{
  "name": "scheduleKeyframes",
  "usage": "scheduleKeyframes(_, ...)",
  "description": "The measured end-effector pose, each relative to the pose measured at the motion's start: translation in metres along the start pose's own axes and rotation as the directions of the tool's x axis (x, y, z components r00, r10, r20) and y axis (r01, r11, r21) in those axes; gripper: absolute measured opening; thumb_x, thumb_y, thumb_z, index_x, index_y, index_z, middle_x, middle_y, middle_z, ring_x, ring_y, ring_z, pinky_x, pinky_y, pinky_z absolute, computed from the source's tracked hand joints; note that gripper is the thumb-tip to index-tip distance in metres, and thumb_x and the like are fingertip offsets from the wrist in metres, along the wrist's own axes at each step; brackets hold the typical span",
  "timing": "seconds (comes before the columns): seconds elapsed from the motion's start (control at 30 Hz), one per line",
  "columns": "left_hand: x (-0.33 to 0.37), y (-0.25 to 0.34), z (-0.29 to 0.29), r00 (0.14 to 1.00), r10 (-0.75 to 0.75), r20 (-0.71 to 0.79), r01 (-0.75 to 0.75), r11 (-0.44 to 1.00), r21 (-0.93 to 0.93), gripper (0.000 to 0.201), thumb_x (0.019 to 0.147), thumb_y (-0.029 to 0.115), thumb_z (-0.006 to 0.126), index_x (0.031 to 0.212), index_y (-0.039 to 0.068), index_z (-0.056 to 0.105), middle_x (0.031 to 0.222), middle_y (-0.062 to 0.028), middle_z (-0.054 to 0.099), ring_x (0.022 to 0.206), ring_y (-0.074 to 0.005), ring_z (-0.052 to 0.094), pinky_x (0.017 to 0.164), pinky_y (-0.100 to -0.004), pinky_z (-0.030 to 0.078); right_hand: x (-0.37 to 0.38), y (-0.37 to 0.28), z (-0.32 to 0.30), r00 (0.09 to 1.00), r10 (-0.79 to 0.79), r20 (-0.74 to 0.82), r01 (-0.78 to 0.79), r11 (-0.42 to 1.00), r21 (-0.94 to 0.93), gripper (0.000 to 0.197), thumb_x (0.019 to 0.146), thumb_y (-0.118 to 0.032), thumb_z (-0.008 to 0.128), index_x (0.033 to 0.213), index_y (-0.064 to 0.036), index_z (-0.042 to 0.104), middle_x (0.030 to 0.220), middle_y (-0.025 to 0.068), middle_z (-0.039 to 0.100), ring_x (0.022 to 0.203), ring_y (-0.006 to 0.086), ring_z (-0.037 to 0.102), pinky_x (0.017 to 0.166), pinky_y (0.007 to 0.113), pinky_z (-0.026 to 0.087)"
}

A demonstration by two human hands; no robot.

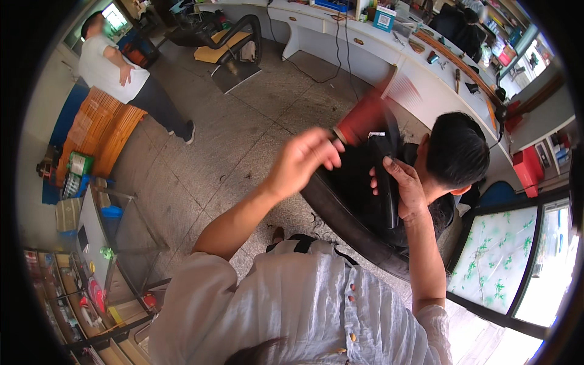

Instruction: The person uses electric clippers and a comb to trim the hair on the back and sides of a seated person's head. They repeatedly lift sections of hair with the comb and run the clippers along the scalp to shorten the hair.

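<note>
My left hand (304, 161) is closed round the dark handle of a red brush (359, 118), whose far end is smeared by motion. It lifts the brush above the dark lap of a seated person. In my right hand (401, 185) is a black hair clipper (383, 176), held upright with its head at the top, just below and right of the brush. To the right of that hand is the seated person's dark-haired head (459, 149), turned away from me. A dark chair (353, 240) curves around the near side of the person, who is covered in black.
A long white counter (377, 52) runs along the far right, strewn with tools and cords. An empty-seated barber chair (234, 48) stands farther off. Another person (115, 67) stands at far left near a wooden bench (100, 137). A glass-panelled frame (496, 255) is at right. Cut hair lies on the tiled floor (243, 134).
</note>
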State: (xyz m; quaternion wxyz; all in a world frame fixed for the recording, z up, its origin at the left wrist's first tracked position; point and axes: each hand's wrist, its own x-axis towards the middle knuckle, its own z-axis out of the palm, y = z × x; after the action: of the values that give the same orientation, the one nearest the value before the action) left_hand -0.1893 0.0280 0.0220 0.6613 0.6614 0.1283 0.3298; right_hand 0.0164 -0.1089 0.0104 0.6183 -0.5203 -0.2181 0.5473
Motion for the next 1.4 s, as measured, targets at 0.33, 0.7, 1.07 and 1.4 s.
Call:
scheduleKeyframes(0.33, -0.015, 0.056, -0.135, 0.946, 0.249, -0.209, -0.208, 0.957, 0.201, 0.018, 0.101, 0.015, 0.051, 0.105, -0.002, 0.058, 0.085, -0.0054, 0.064, 0.083, -0.0108, 0.062, 0.075, -0.0261, 0.051, 0.071, -0.014, 0.111, 0.992, -0.101, 0.072, 0.118, 0.946, -0.301, 0.03, 0.092, -0.028, 0.066, 0.099, 0.0003, 0.062, 0.082, 0.0068, 0.065, 0.066, 0.0138, 0.063, 0.057, 0.027, 0.052)
scheduleKeyframes(0.7, -0.092, 0.072, -0.216, 0.996, 0.086, -0.023, -0.073, 0.936, 0.344, 0.017, 0.099, 0.015, 0.055, 0.103, -0.001, 0.059, 0.084, -0.0038, 0.064, 0.079, -0.01, 0.061, 0.071, -0.0263, 0.049, 0.116, 0.032, 0.251, 0.97, 0.034, 0.242, 0.042, 0.953, -0.301, 0.031, 0.092, -0.026, 0.067, 0.104, 0.0025, 0.061, 0.084, 0.009, 0.065, 0.064, 0.0138, 0.062, 0.054, 0.027, 0.051)
scheduleKeyframes(1.07, -0.095, 0.085, -0.264, 0.999, 0.039, -0.036, -0.04, 0.999, -0.024, 0.02, 0.1, 0.017, 0.051, 0.102, -0.002, 0.059, 0.085, -0.0086, 0.066, 0.077, -0.0141, 0.063, 0.074, -0.0287, 0.051, 0.154, 0.054, 0.332, 0.911, 0.118, 0.395, 0.018, 0.946, -0.323, 0.03, 0.09, -0.023, 0.069, 0.095, 0.0059, 0.062, 0.079, 0.008, 0.064, 0.06, 0.0127, 0.06, 0.052, 0.026, 0.051)
scheduleKeyframes(1.4, -0.023, 0.043, -0.284, 0.947, -0.076, 0.312, 0.08, 0.997, -0.001, 0.019, 0.102, 0.015, 0.048, 0.103, -0.002, 0.056, 0.098, -0.0129, 0.068, 0.09, -0.0172, 0.065, 0.084, -0.0323, 0.051, 0.233, 0.047, 0.298, 0.958, 0.037, 0.286, 0.113, 0.863, -0.492, 0.03, 0.089, -0.027, 0.071, 0.088, 0.0026, 0.064, 0.068, 0.0032, 0.061, 0.059, 0.0106, 0.058, 0.053, 0.024, 0.045)
